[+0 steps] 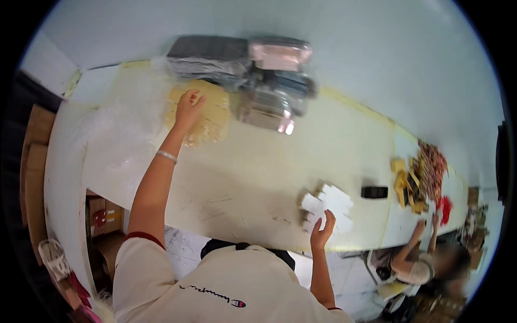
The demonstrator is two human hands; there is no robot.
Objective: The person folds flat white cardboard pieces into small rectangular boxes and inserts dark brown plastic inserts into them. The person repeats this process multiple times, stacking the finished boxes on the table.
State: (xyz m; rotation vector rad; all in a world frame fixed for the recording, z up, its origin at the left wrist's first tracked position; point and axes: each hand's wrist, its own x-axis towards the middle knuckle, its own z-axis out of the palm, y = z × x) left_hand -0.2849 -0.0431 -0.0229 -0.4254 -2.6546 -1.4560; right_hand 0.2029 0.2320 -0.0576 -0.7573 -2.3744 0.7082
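My left hand [189, 107] reaches far out over a pile of flat tan-yellow pieces [212, 110] with notched edges, at the back left of the table. Its fingers are loosely curled with the thumb apart, and nothing shows between them. Close to the front edge, my right hand [322, 231] is at the near side of a pile of flat white pieces [336, 202], perhaps cut card. The thumb and fingers of that hand stand apart, and I see nothing held in them. Whether either hand touches its pile, I cannot tell.
Clear-wrapped dark stacks [210, 54] and clear packs with pinkish parts [269, 110] stand by the wall. Clear plastic sheeting [126, 118] lies left. Rightward are a black box-like object [374, 191], yellow pieces [406, 185], a reddish heap [432, 167] and a seated person [423, 266].
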